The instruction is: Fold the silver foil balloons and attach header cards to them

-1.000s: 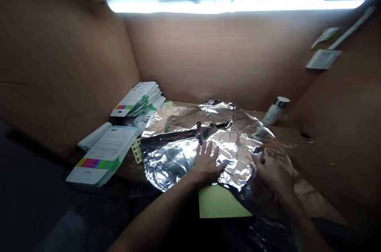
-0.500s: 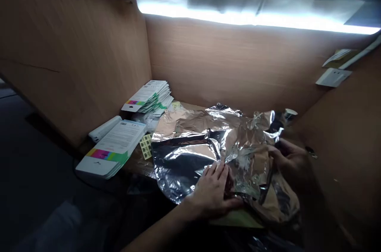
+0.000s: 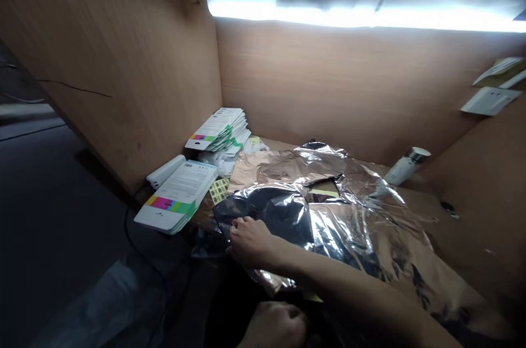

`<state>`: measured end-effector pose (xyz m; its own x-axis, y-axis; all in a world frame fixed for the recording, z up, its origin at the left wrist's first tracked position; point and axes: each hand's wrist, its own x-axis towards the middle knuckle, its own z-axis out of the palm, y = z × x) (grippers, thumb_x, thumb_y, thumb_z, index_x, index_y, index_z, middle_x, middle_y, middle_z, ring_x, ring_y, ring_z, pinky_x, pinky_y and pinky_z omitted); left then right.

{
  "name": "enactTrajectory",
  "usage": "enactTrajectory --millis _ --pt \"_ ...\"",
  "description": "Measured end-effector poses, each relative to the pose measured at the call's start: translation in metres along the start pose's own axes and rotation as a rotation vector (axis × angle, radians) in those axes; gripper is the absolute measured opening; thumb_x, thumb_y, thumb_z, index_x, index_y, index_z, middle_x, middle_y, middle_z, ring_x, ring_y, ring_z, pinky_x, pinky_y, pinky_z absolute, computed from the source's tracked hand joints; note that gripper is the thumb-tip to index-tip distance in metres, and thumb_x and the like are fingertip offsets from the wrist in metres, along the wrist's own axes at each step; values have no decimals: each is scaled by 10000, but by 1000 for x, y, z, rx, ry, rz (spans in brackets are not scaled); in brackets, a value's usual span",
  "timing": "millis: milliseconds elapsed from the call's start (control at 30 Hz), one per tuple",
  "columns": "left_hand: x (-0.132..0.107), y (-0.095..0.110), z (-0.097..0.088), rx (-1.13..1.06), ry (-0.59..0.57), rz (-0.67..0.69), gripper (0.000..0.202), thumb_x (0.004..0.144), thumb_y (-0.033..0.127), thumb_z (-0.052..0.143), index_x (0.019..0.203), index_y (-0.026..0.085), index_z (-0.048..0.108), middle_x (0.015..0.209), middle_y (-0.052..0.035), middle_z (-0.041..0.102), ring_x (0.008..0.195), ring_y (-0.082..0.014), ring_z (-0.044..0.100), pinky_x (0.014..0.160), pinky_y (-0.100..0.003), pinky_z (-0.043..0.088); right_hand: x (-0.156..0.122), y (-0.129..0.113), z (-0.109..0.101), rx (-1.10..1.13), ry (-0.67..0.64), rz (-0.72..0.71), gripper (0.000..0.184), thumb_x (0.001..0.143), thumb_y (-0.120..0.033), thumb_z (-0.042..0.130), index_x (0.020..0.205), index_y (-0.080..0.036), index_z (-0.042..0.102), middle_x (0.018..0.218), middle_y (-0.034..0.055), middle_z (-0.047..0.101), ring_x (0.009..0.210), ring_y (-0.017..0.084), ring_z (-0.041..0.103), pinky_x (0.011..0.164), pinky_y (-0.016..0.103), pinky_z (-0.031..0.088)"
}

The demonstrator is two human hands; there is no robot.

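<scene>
Left hand (image 3: 275, 327) sits lowest, curled, below the counter's front edge; what it holds, if anything, cannot be told. Right hand (image 3: 250, 241) reaches across, fingers bent onto the dark edge of crumpled silver foil (image 3: 329, 211), pinching or not unclear. The foil spreads over the counter (image 3: 415, 200), with stacked leaflets (image 3: 216, 131) left and a white bottle (image 3: 405, 168) beyond.

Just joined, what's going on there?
A person's right hand reaches across and rests on the dark, crumpled edge of a large sheet of aluminium foil. Their left hand sits low, at the near edge. The foil covers much of a wooden desk, beside stacked printed booklets.
</scene>
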<state>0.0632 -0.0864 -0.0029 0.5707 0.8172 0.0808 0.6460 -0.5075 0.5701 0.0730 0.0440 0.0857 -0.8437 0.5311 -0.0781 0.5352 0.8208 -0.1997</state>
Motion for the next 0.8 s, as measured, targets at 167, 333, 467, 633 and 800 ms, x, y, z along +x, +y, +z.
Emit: enactTrajectory --millis 167,333,467,633,800 --pt "-19 -38 -70 196 311 -35 647 967 614 503 1480 220 537 1518 -163 526 1401 -395 473 1149 -570 403 -41 68 -18 -10 335 211 492 1073 -505 339 1400 -226 580 1421 144 582 1261 297 555 1081 485 416" --pt "-5 -83 -76 441 -9 -64 1055 737 602 781 1616 281 294 1704 -108 214 1555 -428 143 1242 -636 110 -52 138 3 -21 225 414 577 1066 -473 357 1583 -218 365 1648 144 331 1528 342 232 1205 558 184" --pt "-3 -95 -67 511 -31 -35 1009 725 316 743 1618 305 273 1719 -70 169 1561 -381 146 1249 -589 33 -86 163 3 41 395 637 482 1065 -392 322 1387 -140 577 1369 202 610 1287 313 537 1074 447 382" --pt "-5 -101 -65 507 12 4 989 724 355 724 1612 305 293 1712 -80 193 1548 -414 165 1228 -612 46 -143 170 11 499 143 830 532 970 -591 505 711 -157 673 692 76 671 670 207 630 691 320 479" --pt "-3 -102 -75 444 14 55 1135 698 628 774 1633 265 243 1692 -126 245 1527 -460 201 1208 -634 157 -132 147 5 1633 295 758 180 856 -256 728 749 -166 615 584 -44 577 496 104 546 527 216 499"
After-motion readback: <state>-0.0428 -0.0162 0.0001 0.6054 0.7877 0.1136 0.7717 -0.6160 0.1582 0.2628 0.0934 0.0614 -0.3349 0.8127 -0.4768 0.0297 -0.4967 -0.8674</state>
